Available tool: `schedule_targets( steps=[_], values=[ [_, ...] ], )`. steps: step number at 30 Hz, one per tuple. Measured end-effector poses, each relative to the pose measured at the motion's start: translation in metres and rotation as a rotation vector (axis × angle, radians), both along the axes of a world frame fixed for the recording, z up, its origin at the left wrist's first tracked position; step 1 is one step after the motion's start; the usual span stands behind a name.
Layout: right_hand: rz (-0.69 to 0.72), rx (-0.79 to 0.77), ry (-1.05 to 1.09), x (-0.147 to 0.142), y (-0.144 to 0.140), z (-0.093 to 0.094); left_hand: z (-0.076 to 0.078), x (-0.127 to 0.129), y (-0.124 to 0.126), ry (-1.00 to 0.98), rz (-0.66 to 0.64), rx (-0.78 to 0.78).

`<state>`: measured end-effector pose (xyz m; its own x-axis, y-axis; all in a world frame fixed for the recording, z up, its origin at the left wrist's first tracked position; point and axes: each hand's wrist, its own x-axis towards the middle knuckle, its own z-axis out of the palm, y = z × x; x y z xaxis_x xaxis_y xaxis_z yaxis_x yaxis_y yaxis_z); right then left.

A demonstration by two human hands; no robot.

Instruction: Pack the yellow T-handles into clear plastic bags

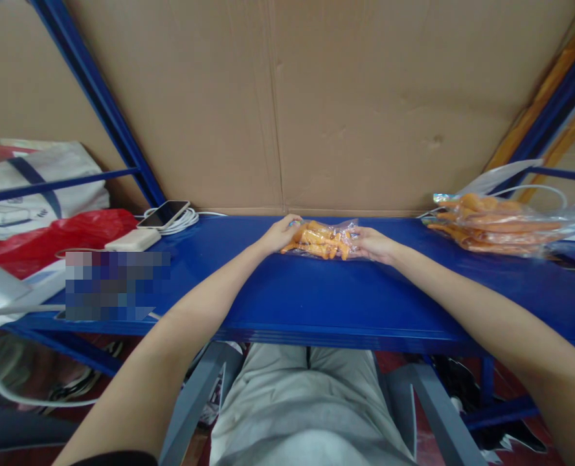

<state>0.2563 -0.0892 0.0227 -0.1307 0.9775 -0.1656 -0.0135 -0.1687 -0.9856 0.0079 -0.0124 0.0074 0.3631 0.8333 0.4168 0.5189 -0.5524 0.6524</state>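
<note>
A clear plastic bag (319,241) with orange items inside lies near the back of the blue table (316,298). The exact kind of the orange items cannot be made out. My left hand (282,234) is closed on the bag's left end, thumb and fingers at its upper left corner. At the opposite end, my right hand (372,244) grips the bag's right edge, its fingers partly behind the plastic. Both arms are stretched forward over the table.
Several similar bags of orange items (496,223) are piled at the right. To the left lie a phone (164,215), a coiled white cable (183,222), a white power bank-like block (133,240), a red plastic bag (88,230) and a cloth bag (74,175). A cardboard wall (278,103) stands behind.
</note>
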Motion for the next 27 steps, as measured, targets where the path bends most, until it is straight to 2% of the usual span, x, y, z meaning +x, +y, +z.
schedule_targets(
  steps=[7,13,19,23,27],
  values=[
    [-0.010,0.047,-0.169,-0.008,-0.006,0.001,-0.001,0.001,-0.001,-0.048,-0.039,-0.076],
    [-0.002,0.181,-0.321,-0.018,-0.014,0.002,-0.006,0.000,0.004,-0.134,-0.063,-0.150],
    [0.031,0.194,-0.321,-0.016,-0.013,0.001,-0.003,0.003,0.004,-0.189,-0.067,-0.274],
    [0.119,0.197,-0.301,-0.009,-0.009,0.000,-0.005,0.004,0.006,-0.165,-0.042,-0.253],
    [0.171,0.216,-0.308,-0.006,-0.008,-0.002,-0.010,0.004,0.008,-0.089,0.028,-0.161]
  ],
)
